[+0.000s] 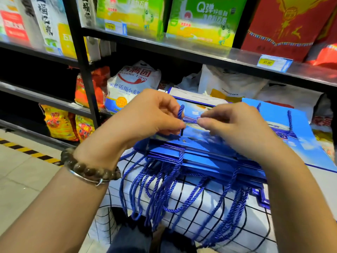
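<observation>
The black metal shelf [182, 46] is in front of me with boxed goods on top. Below it lie soft sacks, and one is a white flour sack [133, 83].

Close to my body is a white bag with black check lines [191, 212], and I use it like a small bench. The stack of blue paper bags [204, 150] lies flat across it, folded, with the open ends toward me. I think this is so that every handle is easy to reach. Their hanging handles [164, 189] fall over the near edge in a thick bunch and do not tangle with my work on top. One more blue bag [284, 128] lies apart to the right, partly on the stack.

My left hand [151, 115] and right hand [237, 125] meet above the top bag of the stack. Between them is the blue cord [180, 111], which is the handle of this top bag. The fingers [169, 123] of my left hand are curled, and thumb and forefinger pinch a small loop of the cord. My right thumb [209, 122] and forefinger pinch the cord just beside them. The hands are close together, I believe to keep the short piece tight while I knot it or feed it. The cord runs down toward a small metal eyelet [184, 141] near the bag's edge. A bead bracelet [87, 168] sits on my left wrist.
</observation>
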Motion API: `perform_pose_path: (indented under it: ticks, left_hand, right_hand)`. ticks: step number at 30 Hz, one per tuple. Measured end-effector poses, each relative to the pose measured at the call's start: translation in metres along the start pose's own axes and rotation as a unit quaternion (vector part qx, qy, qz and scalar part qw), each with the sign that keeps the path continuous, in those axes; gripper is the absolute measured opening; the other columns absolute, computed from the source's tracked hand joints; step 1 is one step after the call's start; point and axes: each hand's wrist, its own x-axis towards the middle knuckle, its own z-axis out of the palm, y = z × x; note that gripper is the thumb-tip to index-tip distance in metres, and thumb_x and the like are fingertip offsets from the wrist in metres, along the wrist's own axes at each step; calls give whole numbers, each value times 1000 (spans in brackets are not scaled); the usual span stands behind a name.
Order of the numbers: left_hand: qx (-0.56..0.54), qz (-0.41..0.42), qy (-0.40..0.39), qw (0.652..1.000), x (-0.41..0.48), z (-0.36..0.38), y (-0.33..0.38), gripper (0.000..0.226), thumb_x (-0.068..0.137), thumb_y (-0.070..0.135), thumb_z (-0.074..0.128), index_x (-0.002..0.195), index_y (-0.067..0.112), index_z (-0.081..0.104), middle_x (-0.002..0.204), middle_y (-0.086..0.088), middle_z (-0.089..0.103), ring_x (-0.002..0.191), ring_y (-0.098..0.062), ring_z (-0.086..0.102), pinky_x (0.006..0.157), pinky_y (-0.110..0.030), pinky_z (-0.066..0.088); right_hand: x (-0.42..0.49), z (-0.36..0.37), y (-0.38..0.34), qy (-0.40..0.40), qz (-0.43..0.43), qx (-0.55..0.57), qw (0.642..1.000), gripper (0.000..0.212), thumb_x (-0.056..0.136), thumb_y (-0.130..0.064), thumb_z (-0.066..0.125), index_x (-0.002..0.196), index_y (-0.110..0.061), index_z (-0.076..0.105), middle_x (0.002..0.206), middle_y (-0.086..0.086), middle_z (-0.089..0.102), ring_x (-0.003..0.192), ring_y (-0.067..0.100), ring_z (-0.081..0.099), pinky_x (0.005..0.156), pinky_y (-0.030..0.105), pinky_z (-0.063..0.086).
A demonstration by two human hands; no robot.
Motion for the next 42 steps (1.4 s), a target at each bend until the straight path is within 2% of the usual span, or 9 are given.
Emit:
perform_pose_path:
  ticks: [3, 6, 17, 22, 31, 34, 37, 40, 42]
  left_hand:
    - [31, 10, 12, 999, 0, 2, -3, 12, 72, -5, 70, 79, 3, 66, 54, -4, 63, 45, -7, 57, 50, -16, 49]
    - [66, 13, -4, 998, 1, 5, -5, 5, 74, -2, 69, 79, -3, 69, 50, 5, 64, 47, -3, 58, 53, -15, 49]
    - [139, 47, 13, 989, 3, 5, -8, 5, 76, 4, 70, 72, 1, 70, 46, 17, 60, 44, 5, 51, 50, -6, 41]
    - [114, 44, 41, 992, 6, 5, -12, 5, 75, 5, 71, 72, 8, 71, 52, 9, 65, 54, -3, 57, 59, -17, 47]
    - [139, 54, 27, 989, 7, 10, -12, 9, 77, 4, 69, 79, -5, 70, 47, 18, 61, 45, 4, 52, 49, -5, 40]
    - [185, 49, -7, 982, 5, 10, -10, 6, 77, 9, 71, 75, 4, 72, 56, 12, 67, 49, 4, 51, 54, -12, 46]
    - [219, 54, -29, 974, 4, 10, -7, 19, 82, 22, 66, 69, 8, 70, 58, -3, 59, 54, -5, 41, 52, -21, 38]
    - [178, 41, -57, 981, 0, 7, 0, 34, 86, 32, 58, 73, 2, 68, 54, 1, 44, 45, -2, 33, 43, -15, 27]
    - [179, 44, -69, 980, -1, 6, 0, 25, 83, 29, 61, 72, 9, 70, 55, 5, 52, 46, 1, 38, 46, -11, 30]
  right_hand:
    - [-20, 14, 4, -84, -70, -33, 993, 27, 73, -36, 69, 99, -28, 70, 92, -20, 64, 89, -4, 57, 80, 9, 42]
    - [-25, 25, 13, -38, -119, -72, 990, 24, 79, -35, 68, 101, -26, 70, 100, -17, 65, 98, 3, 58, 91, 28, 45]
    - [-28, 30, 14, 46, -156, -69, 984, 24, 81, -39, 53, 89, -25, 72, 86, -10, 72, 81, 14, 66, 68, 41, 54]
    - [-28, 29, 16, 68, -156, -47, 984, 21, 80, -38, 55, 88, -26, 70, 84, -10, 72, 79, 14, 67, 67, 41, 54]
    - [-29, 28, 18, 68, -151, -45, 985, 23, 81, -40, 52, 88, -28, 70, 81, -12, 72, 76, 13, 65, 66, 41, 53]
    - [-28, 29, 18, 74, -166, -67, 981, 23, 82, -40, 51, 88, -28, 70, 79, -9, 71, 74, 18, 65, 63, 41, 53]
    - [-26, 30, 18, 125, -176, -94, 972, 24, 84, -37, 49, 86, -23, 68, 77, -4, 71, 72, 25, 65, 59, 41, 52]
    - [-24, 29, 17, 193, -180, -113, 958, 28, 86, -38, 47, 84, -19, 67, 73, 0, 70, 66, 29, 64, 53, 40, 51]
    - [-23, 30, 17, 215, -191, -125, 950, 33, 86, -39, 43, 83, -18, 68, 72, 1, 70, 65, 29, 64, 52, 40, 52]
